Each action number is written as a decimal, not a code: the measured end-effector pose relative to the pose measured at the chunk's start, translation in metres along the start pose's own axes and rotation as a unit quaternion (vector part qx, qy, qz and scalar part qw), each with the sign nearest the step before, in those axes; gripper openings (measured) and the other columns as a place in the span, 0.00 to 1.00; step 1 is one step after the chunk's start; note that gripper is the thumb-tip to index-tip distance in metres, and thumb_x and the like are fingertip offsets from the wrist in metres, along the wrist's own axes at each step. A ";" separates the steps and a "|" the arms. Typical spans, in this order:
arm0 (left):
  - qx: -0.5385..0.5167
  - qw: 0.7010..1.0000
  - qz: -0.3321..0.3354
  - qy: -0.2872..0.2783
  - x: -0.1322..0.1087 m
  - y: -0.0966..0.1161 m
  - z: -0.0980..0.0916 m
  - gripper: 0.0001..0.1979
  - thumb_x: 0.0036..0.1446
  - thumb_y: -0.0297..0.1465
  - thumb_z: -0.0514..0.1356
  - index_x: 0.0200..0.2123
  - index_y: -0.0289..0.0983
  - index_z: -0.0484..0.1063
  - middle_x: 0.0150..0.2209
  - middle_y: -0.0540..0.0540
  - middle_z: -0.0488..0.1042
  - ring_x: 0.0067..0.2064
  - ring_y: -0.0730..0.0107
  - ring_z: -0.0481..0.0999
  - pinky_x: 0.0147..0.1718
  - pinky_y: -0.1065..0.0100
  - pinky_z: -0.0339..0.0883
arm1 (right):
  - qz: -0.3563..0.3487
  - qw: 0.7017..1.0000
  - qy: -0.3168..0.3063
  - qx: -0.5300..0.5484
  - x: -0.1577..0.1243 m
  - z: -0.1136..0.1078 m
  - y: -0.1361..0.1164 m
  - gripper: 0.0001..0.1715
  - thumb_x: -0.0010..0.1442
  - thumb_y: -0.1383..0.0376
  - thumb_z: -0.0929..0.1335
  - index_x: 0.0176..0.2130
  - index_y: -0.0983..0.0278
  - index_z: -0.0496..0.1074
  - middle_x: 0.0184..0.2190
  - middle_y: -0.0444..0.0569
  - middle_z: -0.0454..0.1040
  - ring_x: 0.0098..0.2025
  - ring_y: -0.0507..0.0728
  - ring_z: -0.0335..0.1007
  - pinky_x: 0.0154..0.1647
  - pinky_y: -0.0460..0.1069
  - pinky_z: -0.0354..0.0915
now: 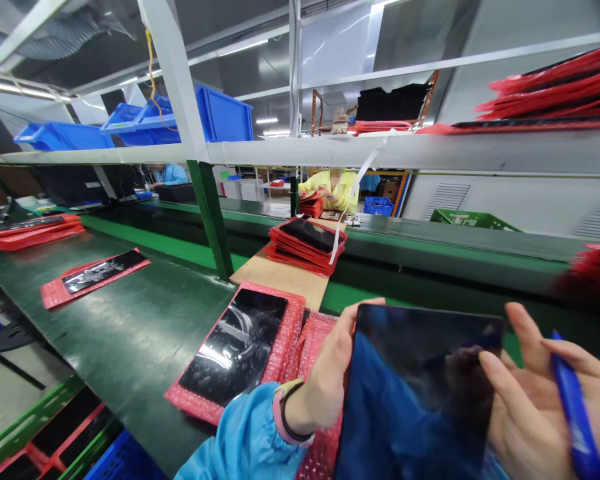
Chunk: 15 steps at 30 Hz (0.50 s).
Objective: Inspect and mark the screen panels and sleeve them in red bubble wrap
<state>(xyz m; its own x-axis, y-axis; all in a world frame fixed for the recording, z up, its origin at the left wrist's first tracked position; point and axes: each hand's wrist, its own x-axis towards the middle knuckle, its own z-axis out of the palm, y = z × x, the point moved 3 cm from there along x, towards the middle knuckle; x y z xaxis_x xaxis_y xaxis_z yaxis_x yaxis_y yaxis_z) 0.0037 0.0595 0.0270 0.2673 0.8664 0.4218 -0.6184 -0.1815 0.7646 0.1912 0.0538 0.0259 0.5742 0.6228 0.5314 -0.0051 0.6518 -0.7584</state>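
A glossy black screen panel stands tilted in front of me, held by both hands. My left hand grips its left edge with the thumb along the top corner. My right hand holds the right edge with its fingers on the glass, and a blue pen is tucked between those fingers. Just left of my left hand another black panel lies on red bubble wrap on the dark green belt.
A stack of panels in red wrap rests on a wooden board. More wrapped panels lie on the belt at left. A green post carries a shelf with blue bins. A person in yellow works opposite.
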 end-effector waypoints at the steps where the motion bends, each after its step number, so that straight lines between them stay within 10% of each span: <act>1: -0.001 1.000 -0.003 -0.003 0.001 -0.001 0.000 0.30 0.59 0.50 0.51 0.58 0.38 0.65 0.52 0.40 0.73 0.56 0.52 0.68 0.53 0.56 0.62 | 0.008 1.000 -0.007 0.010 0.000 0.002 0.001 0.30 0.42 0.69 0.76 0.43 0.53 0.64 0.55 0.48 0.71 0.61 0.59 0.60 0.52 0.53 0.60; 8: 0.088 0.983 -0.085 0.140 -0.002 -0.026 -0.032 0.28 0.54 0.33 0.64 0.58 0.41 0.65 0.60 0.45 0.66 0.62 0.58 0.62 0.61 0.60 0.54 | 0.190 0.980 -0.047 0.039 -0.007 -0.012 0.042 0.13 0.53 0.63 0.72 0.39 0.57 0.66 0.54 0.49 0.73 0.60 0.61 0.62 0.57 0.58 0.60; 15: 0.176 0.916 -0.227 0.278 -0.018 -0.062 -0.112 0.24 0.53 0.41 0.63 0.53 0.40 0.70 0.62 0.45 0.64 0.68 0.59 0.49 0.66 0.61 0.38 | 0.187 0.973 -0.072 -0.119 0.004 -0.088 0.112 0.20 0.47 0.55 0.74 0.40 0.58 0.70 0.53 0.50 0.73 0.61 0.65 0.60 0.63 0.64 0.49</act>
<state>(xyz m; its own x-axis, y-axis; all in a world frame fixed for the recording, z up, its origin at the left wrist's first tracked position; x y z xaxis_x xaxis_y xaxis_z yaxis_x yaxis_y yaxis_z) -0.0453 0.1070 -0.0831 -0.0412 0.9750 -0.2183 -0.2334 0.2030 0.9509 0.2650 0.0912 -0.0901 0.4479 0.8623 0.2364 0.0077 0.2607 -0.9654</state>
